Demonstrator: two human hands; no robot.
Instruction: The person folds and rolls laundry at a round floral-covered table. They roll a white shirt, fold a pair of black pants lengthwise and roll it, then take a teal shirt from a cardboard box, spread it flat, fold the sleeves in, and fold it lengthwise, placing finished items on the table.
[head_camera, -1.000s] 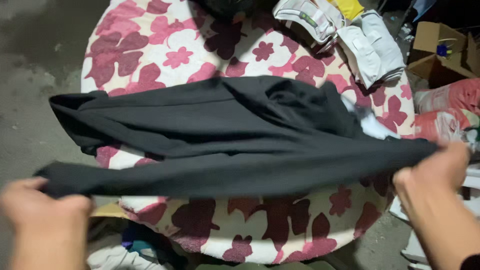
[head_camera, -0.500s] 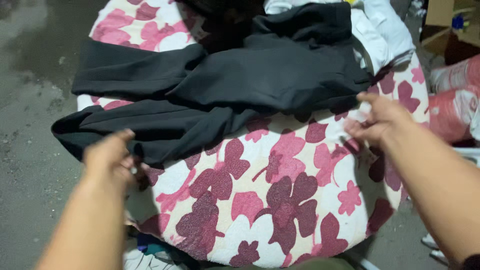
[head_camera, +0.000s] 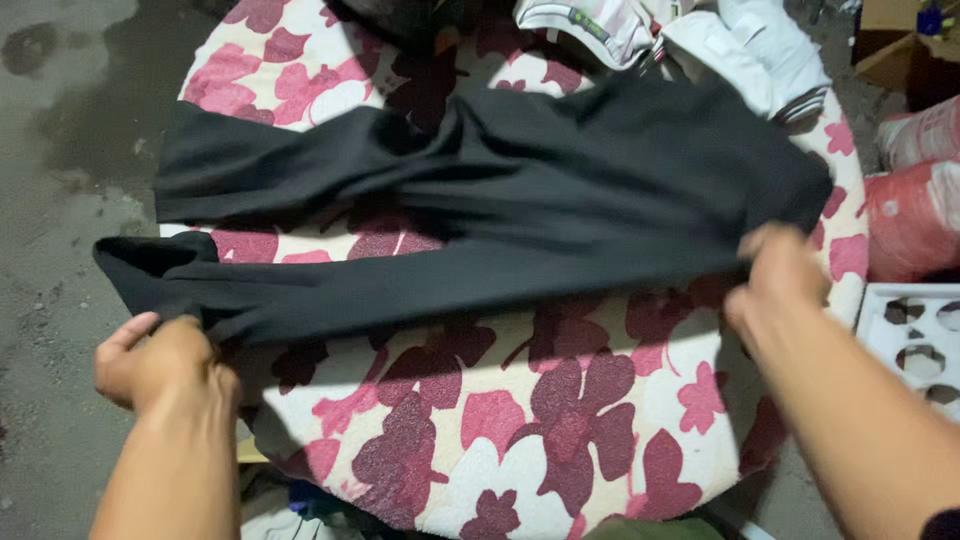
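Gripping black garment (head_camera: 520, 210), red sacks (head_camera: 915, 190) right

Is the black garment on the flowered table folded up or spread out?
Spread out: the black garment lies lengthwise across the flowered table, left hand and right hand holding its near edge.

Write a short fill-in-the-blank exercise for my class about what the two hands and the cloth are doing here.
1. Both hands grip a garment whose colour is ____.
2. The left hand grips the garment near the table's ____ edge.
3. The round table cover is printed with red ____.
4. The white folded clothes lie at the table's ____ side.

Missing words: black; left; flowers; far
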